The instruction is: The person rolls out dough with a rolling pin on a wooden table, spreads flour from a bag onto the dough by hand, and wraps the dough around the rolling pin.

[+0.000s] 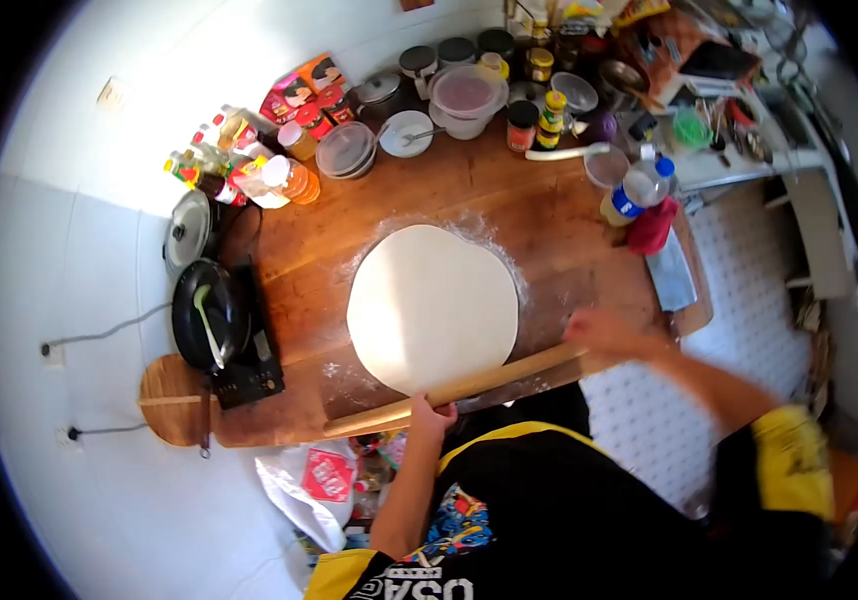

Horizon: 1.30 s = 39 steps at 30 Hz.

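Observation:
A large, thin, roughly round sheet of dough [434, 305] lies flat on the wooden table, with flour dusted around its rim. Along the dough's near edge stretches a long wooden rolling pin [494, 379], slanting up to the right. My left hand [432, 412] is closed on the pin near its middle, at the table's front edge. At the pin's right end is my right hand [601, 331], smeared by motion. Its fingers are unclear, and whether it touches the pin cannot be made out.
A black wok [211, 312] with a green-handled utensil sits on a cooktop at left, beside a round wooden board [171, 400]. Jars, bottles and lidded bowls [346, 150] line the back. At right stand a blue-capped bottle [628, 195], a red cloth [653, 226] and a cleaver-like blade [671, 276].

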Available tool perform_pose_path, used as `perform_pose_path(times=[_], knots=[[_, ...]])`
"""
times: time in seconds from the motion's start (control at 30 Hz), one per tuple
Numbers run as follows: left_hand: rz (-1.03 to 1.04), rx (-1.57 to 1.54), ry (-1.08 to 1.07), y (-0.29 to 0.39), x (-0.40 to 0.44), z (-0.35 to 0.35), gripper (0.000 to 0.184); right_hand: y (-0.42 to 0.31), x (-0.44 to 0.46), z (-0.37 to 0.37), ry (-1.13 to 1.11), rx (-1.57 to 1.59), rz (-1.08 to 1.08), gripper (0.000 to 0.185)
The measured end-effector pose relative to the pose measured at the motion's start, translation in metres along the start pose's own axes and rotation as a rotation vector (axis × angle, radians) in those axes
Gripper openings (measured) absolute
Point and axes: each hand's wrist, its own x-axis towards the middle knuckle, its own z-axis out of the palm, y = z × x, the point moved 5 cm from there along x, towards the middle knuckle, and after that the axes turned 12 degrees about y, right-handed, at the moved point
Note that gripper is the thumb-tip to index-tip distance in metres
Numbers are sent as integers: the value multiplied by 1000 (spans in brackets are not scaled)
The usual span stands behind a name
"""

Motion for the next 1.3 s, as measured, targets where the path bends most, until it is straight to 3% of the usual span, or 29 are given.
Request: perform_pose_path(times=[0.03,0.07,0.1,0.2,0.23,0.27,0.3,0.37,0.4,0.43,0.5,0.63,0.8,0.9,1.03,1.1,1.13,1.2,1.23,1.3], knots=[[-38,-34,133,-1,7,4,36,5,-11,52,-179,265,279,34],[-67,-61,129,-6,2,9,36,9,-26,103,-295,474,599,37],[-20,-81,76,-8,-12,12,35,1,-39,146,-263,730,773,35],[13,-151,72,-11,-29,17,37,-18,-48,235,-122,1304,961,35],[-13,-125,197,-11,-30,15,37,-20,-46,247,-139,1284,978,35],[-29,-135,213,-12,-25,11,37,-21,-34,246,-20,1036,691,34],[41,-111,72,-13,-14,9,36,-18,-28,255,66,1131,757,35],[397,210,-255,-12,-19,7,39,-11,-18,274,258,1320,865,37],[595,310,-387,-13,-24,4,40,-14,-15,274,322,1591,1136,40],[320,145,-178,-12,-18,8,37,-16,-13,272,327,1583,1136,40],[41,-27,26,-13,-27,5,35,-19,-12,271,355,1529,1240,40],[38,-52,-48,-3,-45,13,41,-20,-5,274,366,1569,1243,39],[52,-35,-95,1,-29,14,49,-19,-4,267,366,1276,1352,48],[88,-9,-138,5,-18,17,48,-26,3,263,302,1378,1306,58],[-6,-5,-131,14,-27,22,47,-30,0,261,395,1383,1403,52],[-10,0,-160,21,-23,22,46,-29,1,254,173,842,1030,42],[-13,1,-189,22,-24,24,44,-38,-5,250,169,836,1033,42],[-36,-1,-152,26,-31,26,44,-95,2,209,533,-366,-81,38],[-52,6,-115,29,-35,26,43,-102,4,207,525,-377,-292,40],[-46,2,-120,35,-34,29,44,-93,18,211,510,-392,-407,36]])
